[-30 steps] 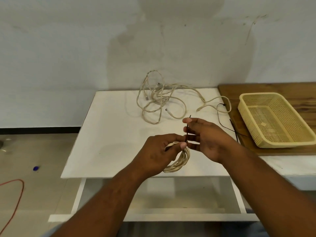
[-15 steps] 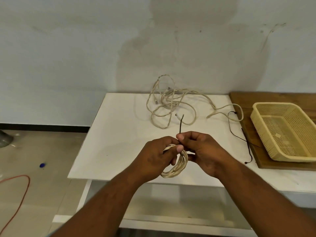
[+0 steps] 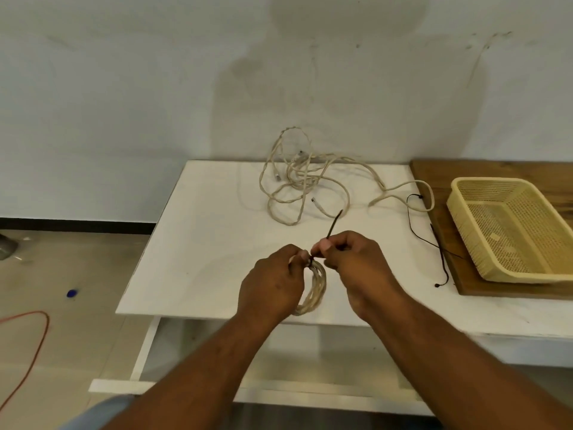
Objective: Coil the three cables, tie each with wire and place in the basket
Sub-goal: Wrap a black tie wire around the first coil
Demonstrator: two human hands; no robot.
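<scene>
One coiled cable [image 3: 314, 290], 6 o'clock over the white table [image 3: 201, 243]: left hand [image 3: 273, 283] grips its loops, right hand [image 3: 356, 259] pinches the black tie wire [image 3: 335, 223]. At 3 o'clock: yellow basket [image 3: 465, 193]. Risk: a slack twist could let loops spring apart.

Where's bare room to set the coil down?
Free: left half of the white table, from its edge to the left hand; also the basket floor. Crowded: loose cables at back centre, black wire beside the wooden board.
</scene>
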